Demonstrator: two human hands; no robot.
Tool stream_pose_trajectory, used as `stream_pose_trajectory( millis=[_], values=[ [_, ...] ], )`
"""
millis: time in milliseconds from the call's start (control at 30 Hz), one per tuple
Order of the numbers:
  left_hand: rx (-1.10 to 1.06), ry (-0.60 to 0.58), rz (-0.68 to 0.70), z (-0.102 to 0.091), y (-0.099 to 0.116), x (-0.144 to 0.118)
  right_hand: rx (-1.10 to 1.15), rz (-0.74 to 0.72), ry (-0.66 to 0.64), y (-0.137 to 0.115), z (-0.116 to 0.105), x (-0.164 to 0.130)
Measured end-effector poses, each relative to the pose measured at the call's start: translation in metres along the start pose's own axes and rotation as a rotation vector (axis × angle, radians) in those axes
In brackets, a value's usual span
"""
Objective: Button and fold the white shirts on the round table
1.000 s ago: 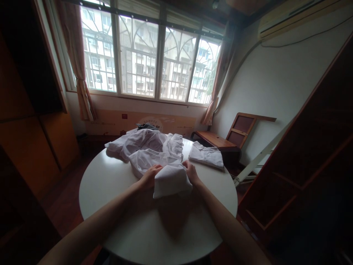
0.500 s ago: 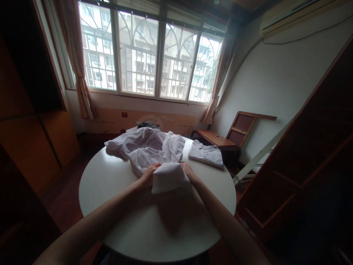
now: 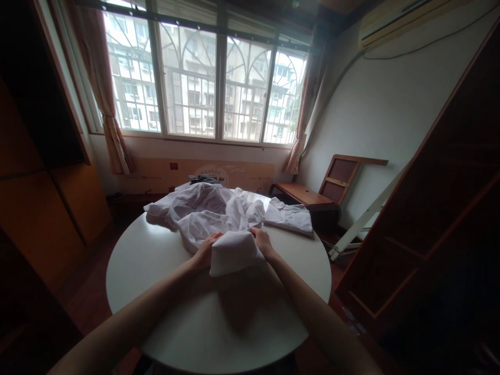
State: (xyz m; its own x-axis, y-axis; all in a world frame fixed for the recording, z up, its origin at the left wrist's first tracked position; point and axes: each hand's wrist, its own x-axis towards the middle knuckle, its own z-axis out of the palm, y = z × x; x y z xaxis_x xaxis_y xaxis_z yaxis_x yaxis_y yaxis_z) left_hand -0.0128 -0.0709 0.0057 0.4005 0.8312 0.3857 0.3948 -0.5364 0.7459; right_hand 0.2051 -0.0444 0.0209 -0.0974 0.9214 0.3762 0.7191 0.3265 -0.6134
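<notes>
Left hand: your left hand [image 3: 205, 251] gripped the left edge of the folded white cloth [image 3: 233, 252].
Right hand: your right hand [image 3: 262, 242] gripped its right edge.
Cloth: it was on the round white table [image 3: 156, 271] — just in front of the loose white pile [image 3: 207, 211].

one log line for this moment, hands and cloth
left hand: on folded cloth | right hand: on folded cloth | cloth: on table | behind: pile, folded shirt
</notes>
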Motion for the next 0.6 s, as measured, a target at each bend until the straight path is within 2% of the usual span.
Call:
stream_pose_trajectory(
  millis=[100,233,400,533,600],
  values=[
    [0.155,0.042,0.097,-0.001,-0.001,-0.005,0.198,0.026,-0.013,0.003,0.0,0.001],
    [0.222,0.052,0.124,-0.003,0.004,-0.006,0.484,0.099,-0.083,0.006,0.001,0.002],
    [0.178,-0.018,0.071,-0.002,0.008,0.007,0.674,0.083,-0.299,0.0,0.002,-0.002],
    [0.122,-0.112,0.059,-0.004,0.009,0.009,0.606,0.07,-0.338,0.005,-0.005,-0.002],
    [0.113,-0.109,0.052,-0.006,0.012,0.005,0.45,0.134,-0.189,0.015,-0.015,0.002]
  ],
)
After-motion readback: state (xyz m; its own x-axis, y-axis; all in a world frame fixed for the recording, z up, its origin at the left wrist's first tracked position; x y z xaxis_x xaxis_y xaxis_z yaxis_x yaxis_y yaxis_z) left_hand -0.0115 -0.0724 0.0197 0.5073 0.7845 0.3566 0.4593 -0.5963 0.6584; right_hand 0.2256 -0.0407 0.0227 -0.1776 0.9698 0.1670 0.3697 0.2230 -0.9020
